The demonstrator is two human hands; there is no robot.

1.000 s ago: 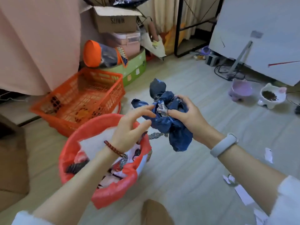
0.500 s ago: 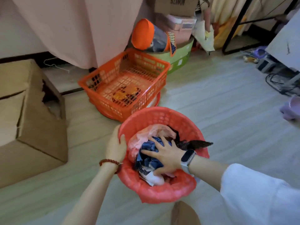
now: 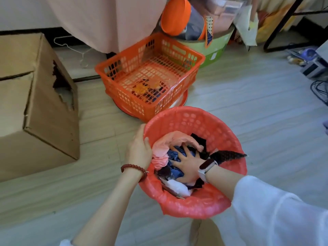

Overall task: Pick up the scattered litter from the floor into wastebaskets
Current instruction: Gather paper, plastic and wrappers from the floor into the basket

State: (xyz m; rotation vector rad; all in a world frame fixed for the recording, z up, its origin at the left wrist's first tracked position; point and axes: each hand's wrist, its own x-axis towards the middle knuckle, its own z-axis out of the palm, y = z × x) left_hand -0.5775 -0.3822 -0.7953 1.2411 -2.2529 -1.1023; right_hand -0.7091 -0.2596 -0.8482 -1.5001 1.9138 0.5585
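Litter is sitting mostly inside the round red wastebasket (image 3: 193,121), which is lined with a red bag and serving here as the landmark: a large cardboard box (image 3: 35,107) is standing well to its left, an orange crate (image 3: 150,75) is lying just behind it, and pale floor (image 3: 257,107) is showing bare to its right. Inside the wastebasket, a pink bag (image 3: 165,144) is lying toward the left wall, a crumpled dark blue wrapper (image 3: 174,155) is sitting at the middle, and a black scrap (image 3: 229,155) is poking over the right rim. The step in hand looks like packing the load down; doing it well means pressing straight down through the middle, bracing the rim so the wastebasket is not tipping, and tucking that overhanging scrap inside so it is not falling out again. The right hand (image 3: 188,166) is reaching in from the near right, palm down, fingers (image 3: 188,144) spread wide over the blue wrapper, pressing rather than gripping. The left hand (image 3: 139,150) is curling round the left rim, thumb inside, holding the wastebasket steady.
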